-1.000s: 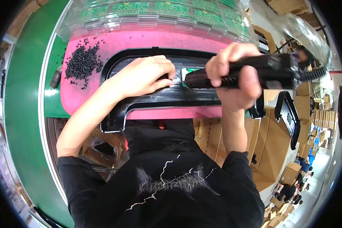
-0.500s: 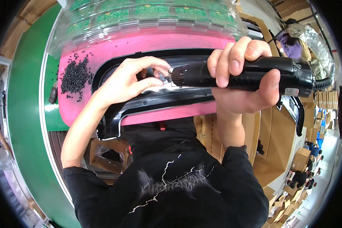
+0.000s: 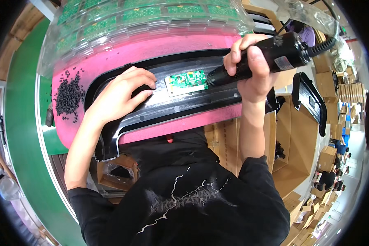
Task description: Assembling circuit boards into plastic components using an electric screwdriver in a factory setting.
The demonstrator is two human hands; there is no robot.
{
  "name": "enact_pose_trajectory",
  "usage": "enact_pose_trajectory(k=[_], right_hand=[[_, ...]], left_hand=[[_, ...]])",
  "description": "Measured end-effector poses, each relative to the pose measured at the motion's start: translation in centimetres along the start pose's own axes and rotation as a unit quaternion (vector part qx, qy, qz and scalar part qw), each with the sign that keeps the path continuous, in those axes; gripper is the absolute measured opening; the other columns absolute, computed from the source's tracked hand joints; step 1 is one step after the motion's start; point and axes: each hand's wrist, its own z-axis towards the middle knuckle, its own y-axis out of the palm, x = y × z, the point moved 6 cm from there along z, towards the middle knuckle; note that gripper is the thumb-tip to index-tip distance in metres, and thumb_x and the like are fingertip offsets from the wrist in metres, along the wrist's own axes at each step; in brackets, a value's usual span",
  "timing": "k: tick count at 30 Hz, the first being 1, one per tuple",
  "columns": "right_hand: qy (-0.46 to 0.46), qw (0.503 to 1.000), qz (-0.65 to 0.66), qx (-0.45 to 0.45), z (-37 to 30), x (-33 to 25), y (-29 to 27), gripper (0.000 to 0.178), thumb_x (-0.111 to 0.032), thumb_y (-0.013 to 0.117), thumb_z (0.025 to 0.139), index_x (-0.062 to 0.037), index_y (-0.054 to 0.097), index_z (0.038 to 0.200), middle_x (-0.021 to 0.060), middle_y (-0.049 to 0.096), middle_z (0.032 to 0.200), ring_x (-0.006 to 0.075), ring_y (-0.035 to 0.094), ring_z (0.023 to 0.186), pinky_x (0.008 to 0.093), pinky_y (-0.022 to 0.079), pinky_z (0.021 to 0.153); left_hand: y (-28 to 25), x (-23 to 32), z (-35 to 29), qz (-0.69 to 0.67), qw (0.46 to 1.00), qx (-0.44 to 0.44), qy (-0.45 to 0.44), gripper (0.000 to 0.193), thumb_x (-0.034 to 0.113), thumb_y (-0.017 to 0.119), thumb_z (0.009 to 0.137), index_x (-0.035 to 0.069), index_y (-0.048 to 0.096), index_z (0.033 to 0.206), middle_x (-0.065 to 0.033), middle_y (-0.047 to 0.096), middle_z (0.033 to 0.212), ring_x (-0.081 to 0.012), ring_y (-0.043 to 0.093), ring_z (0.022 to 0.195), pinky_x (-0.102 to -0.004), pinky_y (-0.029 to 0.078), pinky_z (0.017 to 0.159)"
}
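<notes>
A long black plastic housing (image 3: pixel 151 116) lies open side up on the pink mat. Inside it sits a green circuit board (image 3: pixel 187 82). My right hand (image 3: pixel 253 67) is wrapped round a black electric screwdriver (image 3: pixel 279 53) with a coiled cord. Its front end is at the board's right edge; the bit itself is hard to make out. My left hand (image 3: pixel 121 93) rests over the left part of the housing, thumb and fingers apart, and nothing shows between them. Left of the housing is a heap of small black screws (image 3: pixel 69 95).
Stacked clear plastic trays (image 3: pixel 131 20) of green boards stand behind the pink mat (image 3: pixel 151 136). Another black plastic part (image 3: pixel 311 102) is at the right, beside an open cardboard box (image 3: pixel 293 143). A green surface (image 3: pixel 22 123) extends on the left.
My left hand has drawn back left from the screwdriver's tip. The screwdriver has moved right and tilted, uncovering the circuit board.
</notes>
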Motion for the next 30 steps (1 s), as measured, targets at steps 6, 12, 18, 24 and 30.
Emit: enact_pose_trajectory(k=[6,12,18,24,30], right_hand=[[0.023,0.999,0.029,-0.014,0.5,1.3,-0.6,0.025,-0.024,0.059,0.088,-0.0017,0.053,0.097,0.0103,0.054,0.071,0.0140,0.047,0.049,0.0287,0.042,0.050],[0.046,0.997,0.049,-0.048,0.8,1.8,0.1,0.026,-0.025,0.061,0.088,-0.0011,0.052,0.094,0.0099,0.054,0.070,0.0140,0.046,0.048,0.0270,0.040,0.047],[0.015,0.997,0.045,-0.056,0.6,1.4,0.7,0.024,-0.022,0.061,0.088,0.0002,0.054,0.094,0.0105,0.055,0.070,0.0148,0.048,0.049,0.0269,0.041,0.047],[0.079,0.992,0.048,-0.083,0.7,1.2,0.2,0.022,-0.020,0.061,0.086,-0.0012,0.055,0.094,0.0097,0.056,0.073,0.0158,0.051,0.058,0.0289,0.044,0.056],[0.220,0.948,0.151,0.172,2.2,2.7,-2.1,0.015,-0.018,0.066,0.089,-0.0041,0.062,0.084,0.0036,0.062,0.075,0.0110,0.057,0.064,0.0271,0.049,0.065]], left_hand=[[-0.1,0.4,0.4,-0.007,1.000,-0.011,-0.007,0.016,0.006,0.065,0.083,0.000,0.061,0.097,-0.0119,0.063,0.108,-0.0305,0.059,0.105,-0.0395,0.046,0.093],[-0.1,0.1,0.2,-0.005,1.000,-0.011,-0.001,0.016,0.005,0.064,0.083,0.000,0.062,0.098,-0.0129,0.064,0.108,-0.0305,0.060,0.105,-0.0397,0.046,0.094],[-4.3,0.3,-1.9,-0.066,0.960,0.255,-0.100,0.020,0.007,0.058,0.094,0.002,0.062,0.113,-0.0047,0.067,0.084,-0.0101,0.063,0.077,-0.0224,0.049,0.068],[-8.5,-0.1,-8.8,-0.076,0.886,0.339,-0.309,0.014,0.012,0.061,0.093,0.001,0.059,0.084,0.0017,0.051,0.060,-0.0056,0.045,0.057,-0.0231,0.035,0.051],[-2.6,-2.4,-17.0,-0.046,0.883,0.239,-0.401,0.038,0.015,0.065,0.089,0.005,0.044,0.060,0.0006,0.046,0.051,-0.0080,0.043,0.048,-0.0281,0.035,0.044]])
